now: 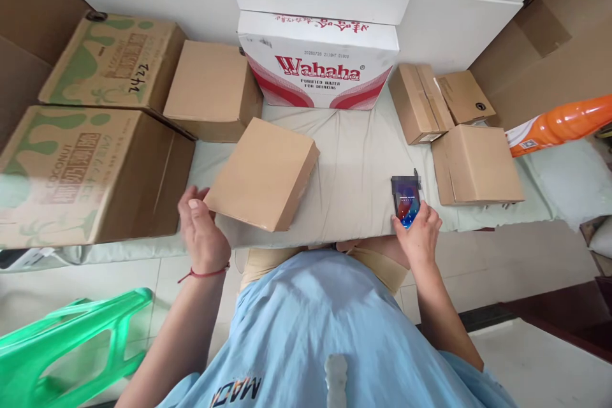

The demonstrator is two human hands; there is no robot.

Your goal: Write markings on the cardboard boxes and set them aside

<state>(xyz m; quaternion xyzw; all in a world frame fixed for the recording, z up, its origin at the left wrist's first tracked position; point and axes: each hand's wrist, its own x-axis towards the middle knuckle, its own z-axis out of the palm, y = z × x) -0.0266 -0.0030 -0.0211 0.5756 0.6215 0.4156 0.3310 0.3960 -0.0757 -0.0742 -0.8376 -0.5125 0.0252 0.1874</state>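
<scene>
Your left hand [203, 233] has its fingers curled at the near left corner of a plain brown cardboard box [262, 169]; you cannot tell whether they pinch it or only touch it. The box sits turned at an angle, ahead and to the right of those fingers, over the pale cloth-covered worktop [347, 172]. Your right hand [421, 233] grips the near end of a black smartphone with a lit screen [406, 204], thumb on its left edge and fingers on its right. Beyond and between both sets of fingers stands a white-and-red Wahaha carton [322, 67]. Two green-printed coconut cartons [57, 172] lie left of your left fingers, and three smaller brown boxes [482, 166] sit beyond and right of your right fingers.
</scene>
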